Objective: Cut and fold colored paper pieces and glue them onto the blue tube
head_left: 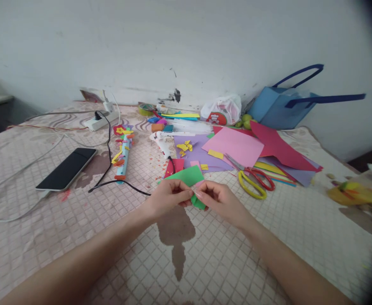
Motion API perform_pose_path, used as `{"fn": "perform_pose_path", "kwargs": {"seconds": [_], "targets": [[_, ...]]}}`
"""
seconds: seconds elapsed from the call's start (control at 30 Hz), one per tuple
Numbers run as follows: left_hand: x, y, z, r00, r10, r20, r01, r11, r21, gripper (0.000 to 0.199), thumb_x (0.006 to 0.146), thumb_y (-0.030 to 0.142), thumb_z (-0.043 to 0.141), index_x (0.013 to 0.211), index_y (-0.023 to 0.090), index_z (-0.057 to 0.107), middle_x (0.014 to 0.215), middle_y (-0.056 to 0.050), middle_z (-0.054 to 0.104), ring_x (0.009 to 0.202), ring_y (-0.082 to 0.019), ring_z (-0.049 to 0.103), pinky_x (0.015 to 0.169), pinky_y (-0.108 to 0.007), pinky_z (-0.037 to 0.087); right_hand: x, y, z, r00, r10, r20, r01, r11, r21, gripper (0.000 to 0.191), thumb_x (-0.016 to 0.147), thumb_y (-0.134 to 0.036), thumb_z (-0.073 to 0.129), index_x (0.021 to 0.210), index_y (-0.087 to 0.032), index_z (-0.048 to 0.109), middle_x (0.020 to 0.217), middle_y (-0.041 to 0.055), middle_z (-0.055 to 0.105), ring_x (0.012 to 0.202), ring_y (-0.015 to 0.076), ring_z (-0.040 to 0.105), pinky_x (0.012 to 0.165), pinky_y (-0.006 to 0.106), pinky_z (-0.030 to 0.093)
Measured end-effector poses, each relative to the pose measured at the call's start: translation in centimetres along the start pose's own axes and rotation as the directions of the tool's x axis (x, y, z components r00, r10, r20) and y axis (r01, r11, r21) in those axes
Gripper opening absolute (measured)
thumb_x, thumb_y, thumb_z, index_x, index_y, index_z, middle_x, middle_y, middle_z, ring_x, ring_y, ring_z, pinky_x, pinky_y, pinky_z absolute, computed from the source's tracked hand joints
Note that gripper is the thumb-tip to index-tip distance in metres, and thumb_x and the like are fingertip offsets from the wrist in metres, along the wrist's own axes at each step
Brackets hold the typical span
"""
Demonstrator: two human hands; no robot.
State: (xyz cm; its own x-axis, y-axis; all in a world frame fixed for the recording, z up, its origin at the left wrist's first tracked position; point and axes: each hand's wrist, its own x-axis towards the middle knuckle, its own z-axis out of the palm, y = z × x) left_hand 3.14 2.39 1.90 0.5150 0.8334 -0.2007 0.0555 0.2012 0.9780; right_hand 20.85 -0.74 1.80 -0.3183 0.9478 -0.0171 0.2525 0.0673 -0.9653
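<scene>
Both my hands meet above the table's middle, fingers pinched on a small piece of green craft foam (pixel 198 202). My left hand (pixel 170 195) grips it from the left, thumb against index finger. From the right, my right hand (pixel 220 197) pinches the same piece, the fingertips of both hands almost touching. Just beyond them lies a larger green sheet (pixel 187 174), partly hidden by my fingers. Behind that sit a red piece (pixel 177 166) and a white glue gun (pixel 161 143) with a black cord. Scissors (pixel 252 180) with one yellow and one red handle lie open to the right.
A phone (pixel 67 168) on a charging cable and a decorated blue strip (pixel 124 156) lie left. Behind stands a power strip (pixel 101 120). Pink sheet (pixel 235 146), purple sheet (pixel 201 146) and red sheet (pixel 279 148) spread right, before a blue bag (pixel 277 108). A yellowish bag (pixel 357 190) lies far right.
</scene>
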Motion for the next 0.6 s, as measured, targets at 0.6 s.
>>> {"fn": "perform_pose_path", "kwargs": {"seconds": [0.6], "targets": [[0.06, -0.07, 0.20, 0.995, -0.096, 0.021, 0.098, 0.993, -0.071, 0.018, 0.070, 0.026, 0.067, 0.064, 0.012, 0.055, 0.056, 0.000, 0.062, 0.053, -0.007, 0.055, 0.056, -0.019, 0.043, 0.14, -0.27, 0.07, 0.999, 0.031, 0.011, -0.032, 0.997, 0.072, 0.018, 0.085, -0.032, 0.048, 0.077, -0.016, 0.054, 0.068, -0.0008, 0.050, 0.058, 0.0093, 0.049, 0.051, 0.021, 0.043]]}}
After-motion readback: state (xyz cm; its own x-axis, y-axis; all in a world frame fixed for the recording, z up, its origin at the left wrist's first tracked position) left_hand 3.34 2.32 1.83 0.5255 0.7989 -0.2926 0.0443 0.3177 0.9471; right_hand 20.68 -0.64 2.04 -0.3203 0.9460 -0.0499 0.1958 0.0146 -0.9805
